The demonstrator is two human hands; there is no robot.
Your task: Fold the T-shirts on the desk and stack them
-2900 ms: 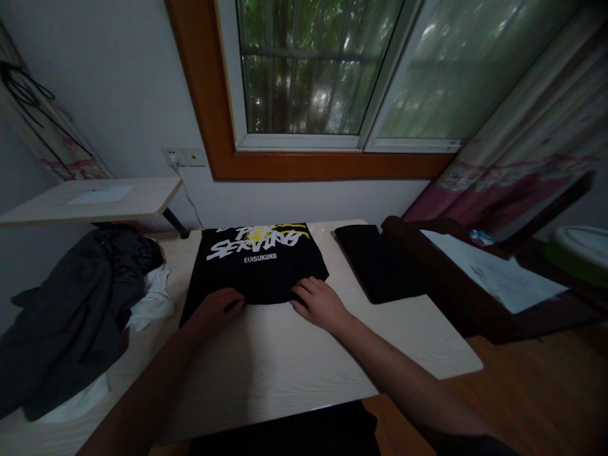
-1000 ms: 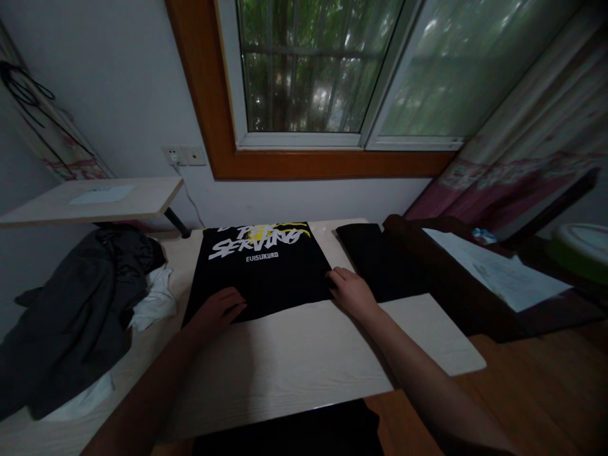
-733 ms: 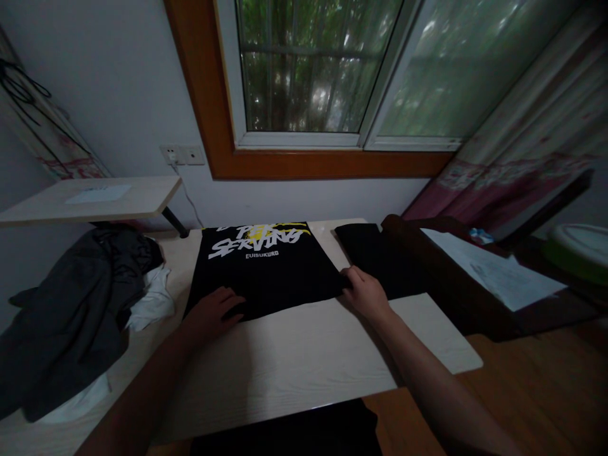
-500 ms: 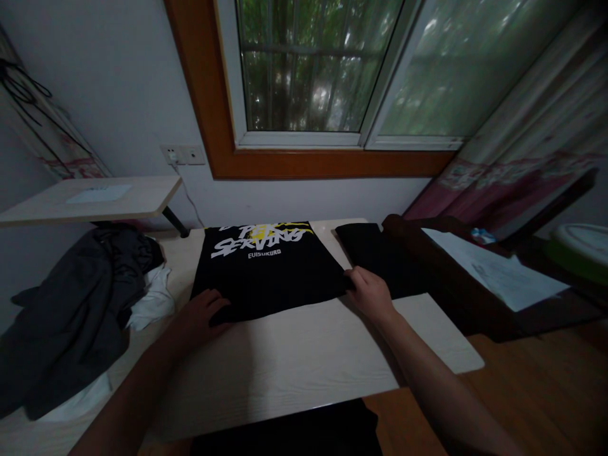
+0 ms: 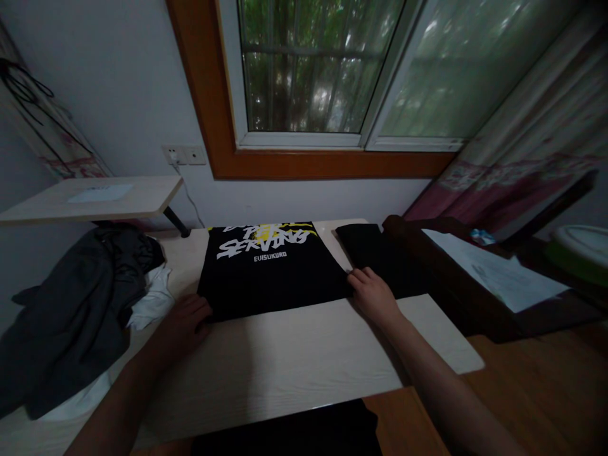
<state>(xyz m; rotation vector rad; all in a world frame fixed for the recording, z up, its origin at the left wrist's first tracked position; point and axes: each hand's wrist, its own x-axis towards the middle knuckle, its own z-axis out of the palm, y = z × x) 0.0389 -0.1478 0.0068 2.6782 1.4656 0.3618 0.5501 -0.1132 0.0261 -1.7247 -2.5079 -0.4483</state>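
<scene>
Black printed shirt (image 5: 280, 282) flat, reaching bench (image 5: 294, 361) far edge; visible span longest left-right, between hands. Right hand (image 5: 375, 296): narrow grip, near right shirt corner. Left hand (image 5: 183, 322): touching near left corner, can't tell grip.

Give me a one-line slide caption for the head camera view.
Left hand and right hand at the near corners of a printed black shirt on a pale table.

A wood-framed window (image 5: 332, 166) lights pale walls (image 5: 118, 76) and brown flooring (image 5: 536, 380).
</scene>
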